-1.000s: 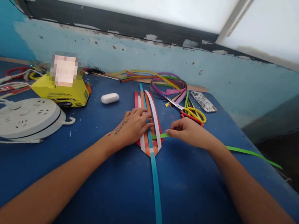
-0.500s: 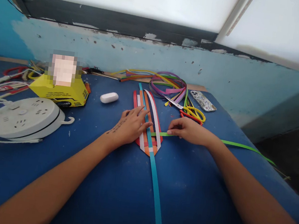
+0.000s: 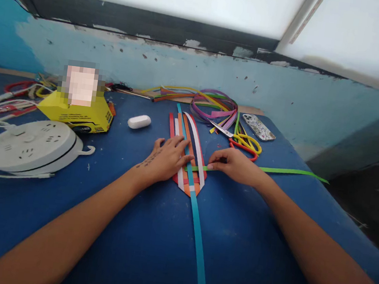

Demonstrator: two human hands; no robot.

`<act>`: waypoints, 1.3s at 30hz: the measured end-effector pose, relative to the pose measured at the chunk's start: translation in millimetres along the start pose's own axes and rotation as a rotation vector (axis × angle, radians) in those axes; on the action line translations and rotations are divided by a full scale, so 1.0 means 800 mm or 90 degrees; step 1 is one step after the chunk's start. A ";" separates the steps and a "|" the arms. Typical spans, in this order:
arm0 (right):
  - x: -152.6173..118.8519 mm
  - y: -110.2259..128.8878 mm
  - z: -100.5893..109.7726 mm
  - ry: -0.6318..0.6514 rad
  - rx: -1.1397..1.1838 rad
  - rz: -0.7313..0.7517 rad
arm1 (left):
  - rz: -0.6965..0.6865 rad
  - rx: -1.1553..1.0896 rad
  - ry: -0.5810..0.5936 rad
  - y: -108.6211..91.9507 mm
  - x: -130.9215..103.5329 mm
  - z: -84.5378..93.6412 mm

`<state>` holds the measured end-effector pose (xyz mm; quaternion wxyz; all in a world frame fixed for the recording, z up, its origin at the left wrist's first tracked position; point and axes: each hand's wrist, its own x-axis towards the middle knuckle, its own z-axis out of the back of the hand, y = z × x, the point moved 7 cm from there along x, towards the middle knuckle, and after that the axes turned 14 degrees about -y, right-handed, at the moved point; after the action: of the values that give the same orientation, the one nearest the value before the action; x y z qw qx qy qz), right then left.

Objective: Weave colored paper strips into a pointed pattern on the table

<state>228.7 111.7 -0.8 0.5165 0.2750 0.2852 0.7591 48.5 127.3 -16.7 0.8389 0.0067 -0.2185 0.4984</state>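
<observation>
Fingers of the right hand (image 3: 233, 166) pinch a long flat green strip (image 3: 286, 171), right of frame centre. Left hand (image 3: 167, 160), fingers slightly apart, rests on a pointed red, white and orange strip weave (image 3: 200, 175), frame centre; flat blue strip (image 3: 200, 240) runs to bottom edge.

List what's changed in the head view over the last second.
The green strip has slid left, further into the woven piece; its loose right end has drawn in the same way. The right hand, pinching it, has shifted slightly left. No visible new grasp or release. Unchanged: left hand on the woven piece, scissors, phone.
</observation>
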 end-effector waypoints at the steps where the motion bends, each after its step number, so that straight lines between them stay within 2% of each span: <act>1: 0.000 0.003 -0.002 -0.002 0.000 0.011 | 0.001 0.006 0.001 0.000 0.000 0.000; 7: -0.004 0.015 -0.007 -0.016 -0.001 0.052 | -0.012 0.007 0.002 0.000 0.003 0.002; 17: -0.007 0.019 -0.008 -0.011 -0.031 0.075 | 0.003 -0.050 -0.016 0.009 0.011 0.021; 21: -0.008 0.020 -0.008 -0.027 -0.048 0.080 | -0.036 0.032 -0.060 0.001 0.010 0.028; 23: -0.008 0.025 -0.005 -0.057 -0.066 0.113 | -0.058 0.084 -0.073 -0.005 0.008 0.027; 27: -0.012 0.046 0.007 -0.197 -0.075 0.206 | -0.072 0.115 -0.057 -0.011 0.004 0.019; 29: -0.017 0.060 0.005 -0.235 -0.088 0.257 | -0.061 0.116 -0.049 -0.010 0.003 0.016; 33: -0.025 0.077 -0.026 -0.162 -0.195 0.331 | -0.027 0.127 -0.053 -0.003 0.002 0.016; 36: -0.027 0.076 -0.051 -0.091 -0.254 0.333 | -0.016 0.149 -0.067 -0.002 0.001 0.020; 39: -0.028 0.077 -0.063 -0.068 -0.285 0.336 | -0.014 0.179 -0.073 -0.005 0.000 0.024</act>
<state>161.2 64.1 5.7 0.3643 0.2583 0.0032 0.8947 45.0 120.7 1.8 0.8211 0.1551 -0.1943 0.5137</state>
